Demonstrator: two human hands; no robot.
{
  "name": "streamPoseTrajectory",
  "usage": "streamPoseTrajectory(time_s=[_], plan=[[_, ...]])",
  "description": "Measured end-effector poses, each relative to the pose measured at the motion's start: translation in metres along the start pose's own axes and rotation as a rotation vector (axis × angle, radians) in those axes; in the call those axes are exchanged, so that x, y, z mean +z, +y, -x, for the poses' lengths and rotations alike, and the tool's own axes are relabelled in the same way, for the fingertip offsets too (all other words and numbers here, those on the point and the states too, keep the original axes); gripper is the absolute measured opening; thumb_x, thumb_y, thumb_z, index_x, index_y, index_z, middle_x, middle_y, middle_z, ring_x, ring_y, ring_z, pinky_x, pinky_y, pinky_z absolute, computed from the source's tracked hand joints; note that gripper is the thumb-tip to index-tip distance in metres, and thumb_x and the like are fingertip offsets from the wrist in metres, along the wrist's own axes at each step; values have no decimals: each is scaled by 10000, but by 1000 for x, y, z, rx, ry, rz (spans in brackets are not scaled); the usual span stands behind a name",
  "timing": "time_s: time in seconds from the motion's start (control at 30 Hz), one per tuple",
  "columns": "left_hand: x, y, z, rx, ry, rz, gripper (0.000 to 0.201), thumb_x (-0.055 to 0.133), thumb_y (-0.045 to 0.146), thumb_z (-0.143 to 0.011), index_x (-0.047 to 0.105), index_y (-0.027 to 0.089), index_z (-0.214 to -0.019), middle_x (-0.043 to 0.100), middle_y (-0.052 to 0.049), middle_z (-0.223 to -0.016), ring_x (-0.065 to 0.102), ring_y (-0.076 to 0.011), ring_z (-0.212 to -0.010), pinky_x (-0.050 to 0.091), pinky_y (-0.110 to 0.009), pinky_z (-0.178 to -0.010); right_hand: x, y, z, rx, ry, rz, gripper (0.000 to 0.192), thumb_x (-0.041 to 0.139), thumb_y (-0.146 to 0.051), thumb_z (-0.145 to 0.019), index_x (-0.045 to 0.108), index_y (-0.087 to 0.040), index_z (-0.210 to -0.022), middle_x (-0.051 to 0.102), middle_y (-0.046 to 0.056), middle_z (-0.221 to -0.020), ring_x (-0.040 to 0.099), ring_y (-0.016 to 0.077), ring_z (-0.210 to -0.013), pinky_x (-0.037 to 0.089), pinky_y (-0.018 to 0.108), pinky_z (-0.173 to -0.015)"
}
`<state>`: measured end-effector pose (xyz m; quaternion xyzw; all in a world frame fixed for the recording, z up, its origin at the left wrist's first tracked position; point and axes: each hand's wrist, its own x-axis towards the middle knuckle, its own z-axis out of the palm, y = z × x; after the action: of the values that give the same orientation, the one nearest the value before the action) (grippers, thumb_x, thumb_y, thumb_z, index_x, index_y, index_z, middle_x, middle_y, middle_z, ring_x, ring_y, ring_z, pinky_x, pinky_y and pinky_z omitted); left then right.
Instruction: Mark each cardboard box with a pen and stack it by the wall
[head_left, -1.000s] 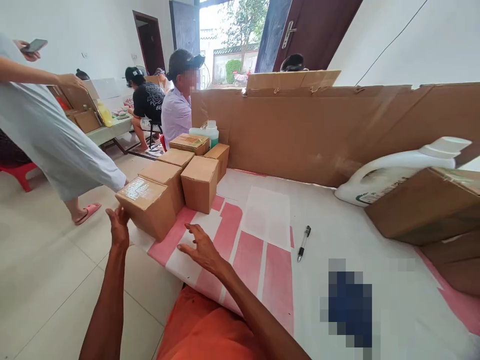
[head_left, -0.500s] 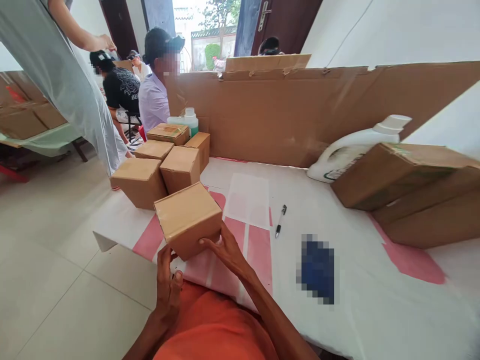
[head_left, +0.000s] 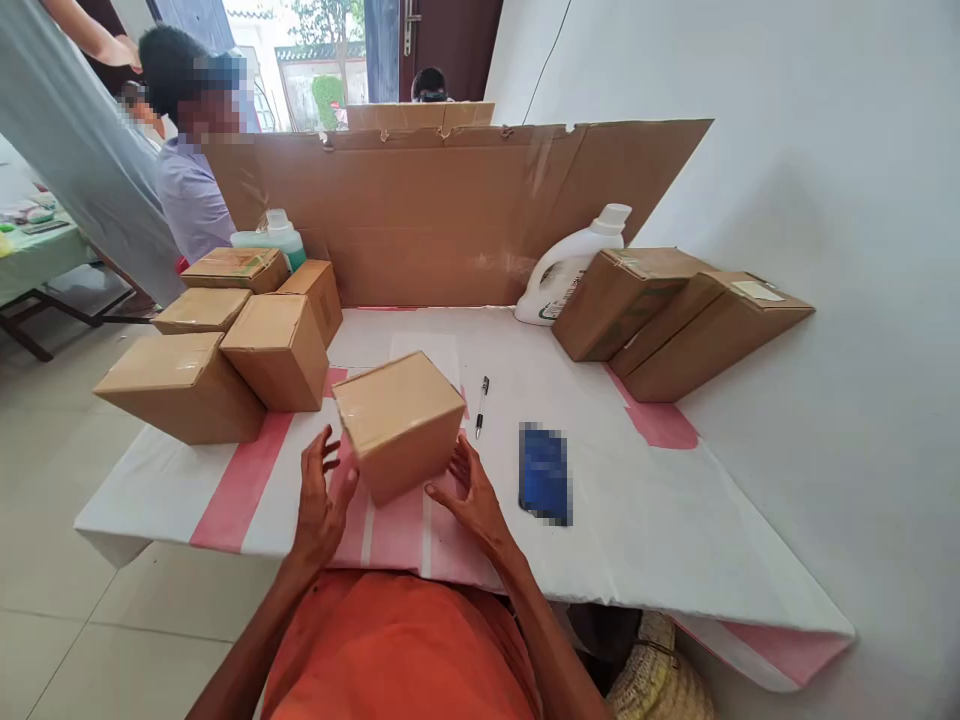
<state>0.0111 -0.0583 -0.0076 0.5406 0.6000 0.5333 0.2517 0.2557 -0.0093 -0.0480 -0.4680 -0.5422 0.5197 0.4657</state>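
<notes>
A closed brown cardboard box [head_left: 405, 425] sits at an angle near the front of the table, in front of me. On its left side my left hand [head_left: 324, 500] is open, fingers curved and spread, a little apart from the cardboard. My right hand [head_left: 471, 495] is open at the box's right side. Its fingertips are close to the lower right corner; whether they touch I cannot tell. Thumb and fingers there are spread wide. Just right of the box lies a black-and-clear pen [head_left: 481, 408], and beyond it a blurred-out blue item [head_left: 545, 473].
Several cardboard boxes [head_left: 277, 350] stand grouped at the left beside a green-liquid bottle [head_left: 279, 238]. A white jug [head_left: 566, 270] and more boxes [head_left: 637, 310] stand at the right. A tall cardboard panel [head_left: 450, 220] closes off the table's back. People are beyond it and at the left.
My view has swung to the right. The right hand, earlier gripping the box, has loosened with its thumb off the cardboard. My left hand has drawn away from the box's lower edge.
</notes>
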Motion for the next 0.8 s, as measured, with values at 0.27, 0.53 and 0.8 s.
streamPoseTrajectory(time_s=[0.27,0.53,0.8], plan=[[10,-17,-47,-113,-192,195,801,414,813,-975,621,207,-1455,673,-175,-1457,557,-365,-1450,421,-586,-1225,22,-2,-3,-46,4,61,752,643,-626,-976,435,-250,-1593,548,152,-1599,507,323,-1506,410,550,-1257],[-3,10,-4,-76,-232,83,514,599,632,-994,712,219,-1279,745,-125,-1280,707,-284,-1198,534,-451,-1077,-7,-12,-26,-55,30,-137,679,647,-635,-966,529,-288,-1537,499,69,-1668,401,275,-1580,261,480,-1341],[1,18,1,-5,-232,63,544,473,668,-1039,701,192,-906,720,-92,-989,694,-244,-1024,559,-385,-930,-5,-16,-23,-40,-32,-205,562,660,-611,-939,684,-291,-1400,673,61,-1504,554,331,-1453,399,521,-1258]])
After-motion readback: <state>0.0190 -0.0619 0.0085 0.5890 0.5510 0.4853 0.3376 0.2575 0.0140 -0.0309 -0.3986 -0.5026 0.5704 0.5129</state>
